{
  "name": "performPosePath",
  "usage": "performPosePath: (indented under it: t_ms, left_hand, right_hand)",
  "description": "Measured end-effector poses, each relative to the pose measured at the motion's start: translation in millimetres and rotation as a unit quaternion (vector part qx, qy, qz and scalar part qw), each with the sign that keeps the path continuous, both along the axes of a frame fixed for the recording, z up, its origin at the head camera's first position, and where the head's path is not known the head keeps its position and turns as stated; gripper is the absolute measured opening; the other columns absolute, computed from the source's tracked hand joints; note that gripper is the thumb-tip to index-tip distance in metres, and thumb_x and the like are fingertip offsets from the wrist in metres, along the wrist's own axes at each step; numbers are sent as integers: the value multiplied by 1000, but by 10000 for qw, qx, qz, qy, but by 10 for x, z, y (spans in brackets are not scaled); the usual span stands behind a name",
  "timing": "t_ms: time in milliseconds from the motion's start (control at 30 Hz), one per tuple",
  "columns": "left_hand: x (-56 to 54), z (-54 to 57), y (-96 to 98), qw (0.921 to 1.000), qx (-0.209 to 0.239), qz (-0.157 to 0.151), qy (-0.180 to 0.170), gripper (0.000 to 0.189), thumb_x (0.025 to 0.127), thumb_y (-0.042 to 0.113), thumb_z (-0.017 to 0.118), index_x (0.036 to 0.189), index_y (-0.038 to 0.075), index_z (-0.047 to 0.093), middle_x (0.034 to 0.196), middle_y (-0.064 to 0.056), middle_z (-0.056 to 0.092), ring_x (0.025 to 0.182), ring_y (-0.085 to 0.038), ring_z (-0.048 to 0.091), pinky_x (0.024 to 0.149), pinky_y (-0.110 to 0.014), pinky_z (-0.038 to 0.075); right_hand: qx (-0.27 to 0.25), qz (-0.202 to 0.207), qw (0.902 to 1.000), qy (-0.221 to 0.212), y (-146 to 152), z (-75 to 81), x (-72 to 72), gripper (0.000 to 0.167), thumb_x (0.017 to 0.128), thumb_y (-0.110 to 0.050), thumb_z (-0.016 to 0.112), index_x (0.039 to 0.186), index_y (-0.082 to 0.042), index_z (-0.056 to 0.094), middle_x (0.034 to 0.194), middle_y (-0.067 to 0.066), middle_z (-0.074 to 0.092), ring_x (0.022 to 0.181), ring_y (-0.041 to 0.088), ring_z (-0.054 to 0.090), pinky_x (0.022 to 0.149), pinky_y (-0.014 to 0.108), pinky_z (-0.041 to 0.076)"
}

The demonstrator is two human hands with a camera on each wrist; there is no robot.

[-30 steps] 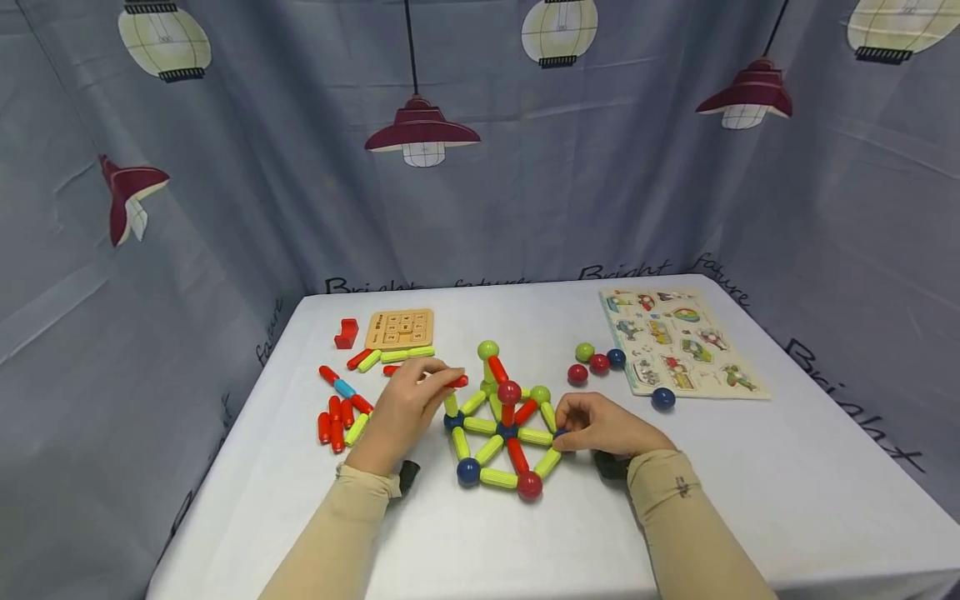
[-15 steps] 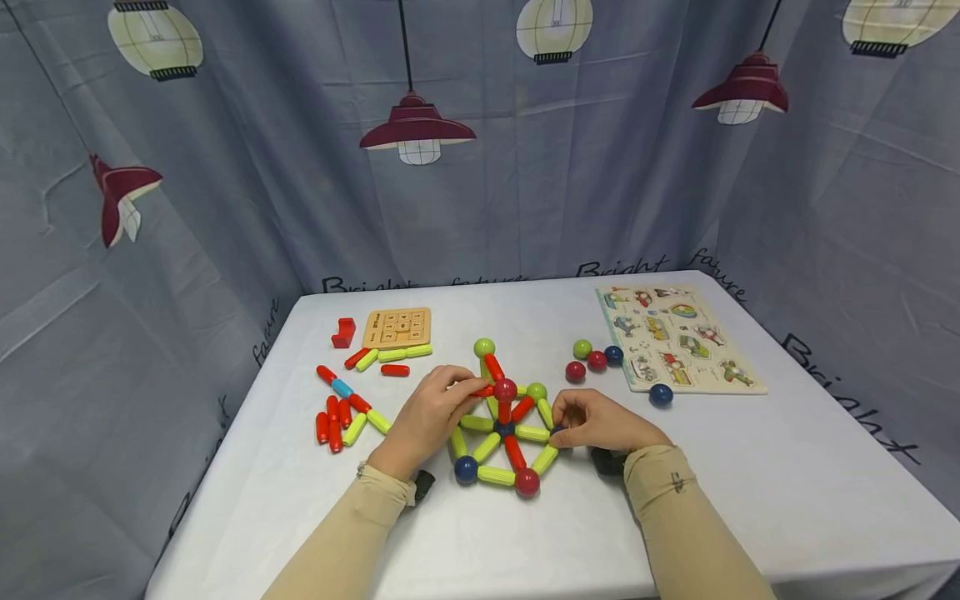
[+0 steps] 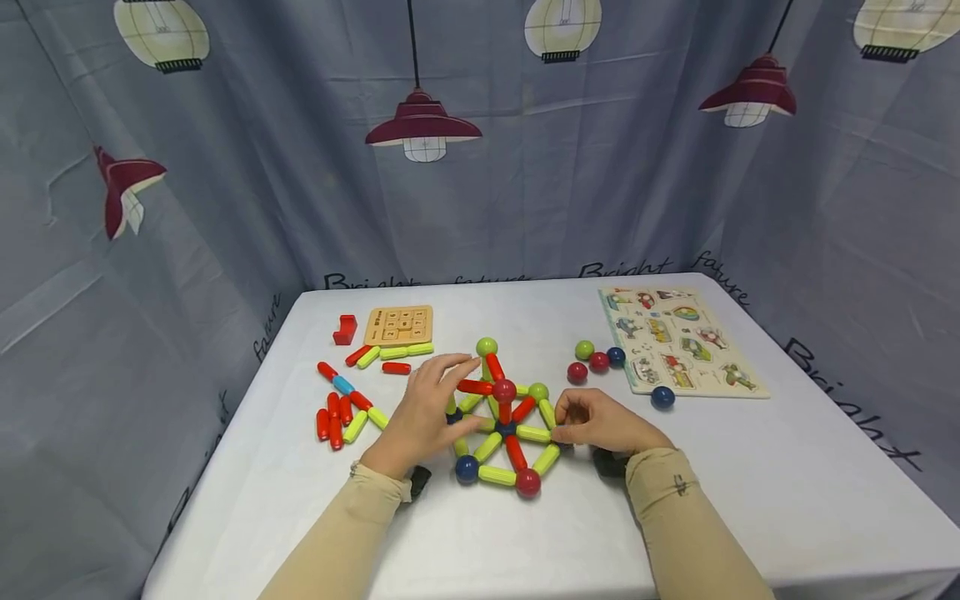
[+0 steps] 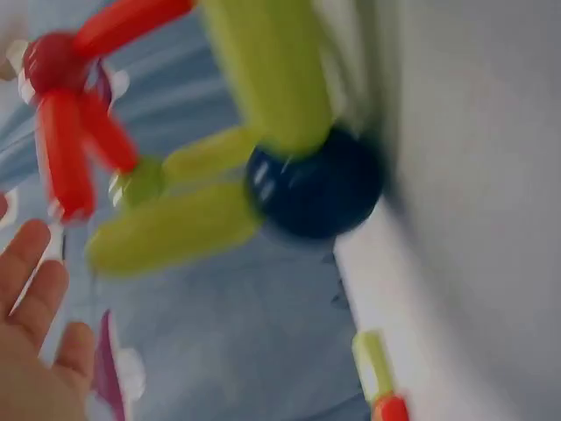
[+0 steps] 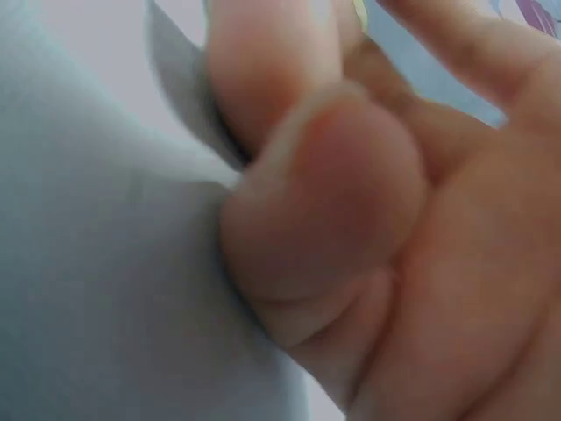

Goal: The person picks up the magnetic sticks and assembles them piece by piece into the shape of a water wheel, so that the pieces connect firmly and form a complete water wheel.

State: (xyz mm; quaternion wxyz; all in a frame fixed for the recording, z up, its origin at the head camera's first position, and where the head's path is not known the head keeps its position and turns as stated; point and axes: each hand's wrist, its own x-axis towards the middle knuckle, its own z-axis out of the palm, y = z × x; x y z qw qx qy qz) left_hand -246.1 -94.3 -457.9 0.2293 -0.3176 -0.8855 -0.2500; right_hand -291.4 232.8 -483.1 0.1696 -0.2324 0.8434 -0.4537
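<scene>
A framework of lime and red magnetic rods point(image 3: 497, 475) joined by balls stands mid-table. From its raised red ball point(image 3: 504, 391) a red rod point(image 3: 475, 387) juts out to the left, its outer end unsupported. My left hand point(image 3: 423, 421) is beside that rod with fingers spread, holding nothing. In the left wrist view its fingertips are apart from the red rod point(image 4: 66, 158), and a blue ball point(image 4: 316, 184) bears a lime upright point(image 4: 272, 74). At the framework's right corner my right hand point(image 3: 603, 421) pinches a dark blue ball point(image 3: 566, 445), mostly hidden by the fingers.
Loose red and lime rods point(image 3: 335, 421) lie to the left. A wooden number board point(image 3: 399, 326) and a red block point(image 3: 345, 330) are behind them. Several loose balls point(image 3: 577, 372) sit at right, near a picture puzzle board point(image 3: 682, 342).
My left hand carried the red rod rightward to the raised red ball, then let go and spread its fingers. The rod now stays on the ball. The right hand stays at its corner.
</scene>
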Motion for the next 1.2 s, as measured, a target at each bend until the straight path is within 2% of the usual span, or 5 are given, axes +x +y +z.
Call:
performPosePath:
  t_ms: [133,333,667,967,1200]
  left_hand:
    - [109,-24,-99,9936,-313,382,-1011,165,46,67,97,166,22,-6,173,-3,-12,158,-31,-1,118,-66,15]
    - [104,-51,-199,9728,-646,826,-2066,172,46,72,94,160,26,-27,169,-1,-28,158,-33,-19,119,-67,7]
    - [9,-26,-444,9432,-571,1054,-3099,61,80,49,86,130,22,64,126,5,68,125,-21,55,116,-59,23]
    - [-16,-8,-427,9387,-566,1003,-3249,16,92,36,77,106,31,71,98,16,69,95,-12,59,106,-51,35]
    - [-4,-22,-406,9376,-535,1020,-3282,15,92,35,77,105,30,71,98,15,69,94,-13,59,102,-50,39]
  right_hand:
    - [-134,-764,9967,235,-53,-23,-7,35,98,-28,68,130,-13,61,122,13,62,77,24,60,63,33,50]
    - [-154,-609,9980,-51,-100,-6,20,52,102,-18,56,153,-23,48,128,18,61,66,26,59,57,31,47]
    - [-54,-138,9999,47,13,-19,8,10,96,-17,70,104,-14,74,98,8,70,73,25,61,64,32,54]
    - [243,-2242,9492,2195,45,-90,-133,37,93,-11,71,130,-10,67,126,12,62,77,19,54,63,26,48]
    - [1070,-2055,9491,2135,51,-204,-230,48,93,-14,74,139,-12,63,136,13,59,85,20,59,75,32,51]
